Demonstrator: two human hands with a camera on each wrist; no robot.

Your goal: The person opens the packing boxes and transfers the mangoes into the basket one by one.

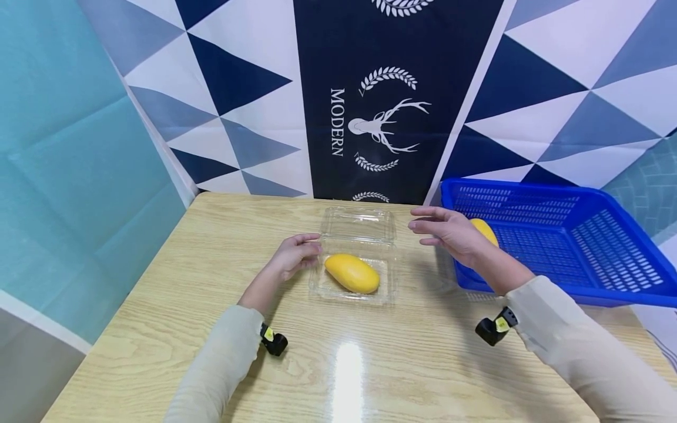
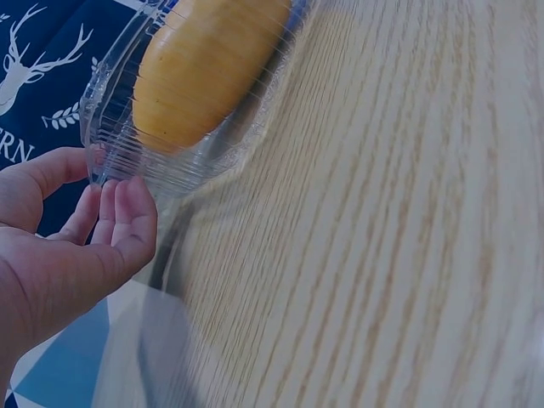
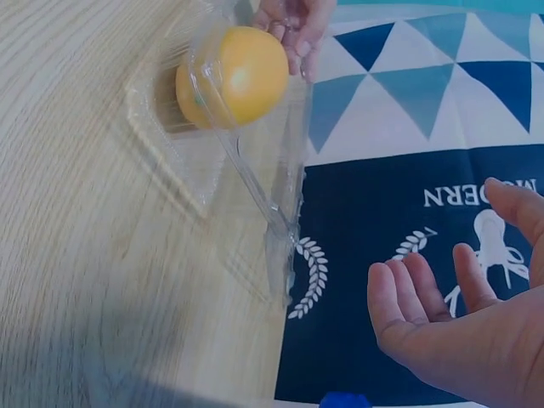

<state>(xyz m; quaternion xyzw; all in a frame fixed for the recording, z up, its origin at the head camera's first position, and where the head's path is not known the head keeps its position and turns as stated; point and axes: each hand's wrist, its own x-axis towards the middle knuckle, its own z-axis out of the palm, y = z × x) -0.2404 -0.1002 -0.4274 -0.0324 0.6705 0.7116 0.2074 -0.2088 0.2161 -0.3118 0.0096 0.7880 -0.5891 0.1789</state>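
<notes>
A yellow mango lies in the base of a clear plastic clamshell box on the table. The box's lid is folded back, away from the person. My left hand is at the box's left side; in the left wrist view, its thumb and fingers pinch the clear plastic edge. To the right of the box, my right hand hangs in the air, fingers spread and slightly bent, holding nothing. In the right wrist view, its palm and fingers are apart from the box.
A blue plastic basket stands at the right of the wooden table. Another yellow mango shows in it, partly behind the right hand. A patterned cloth hangs behind the table's back edge.
</notes>
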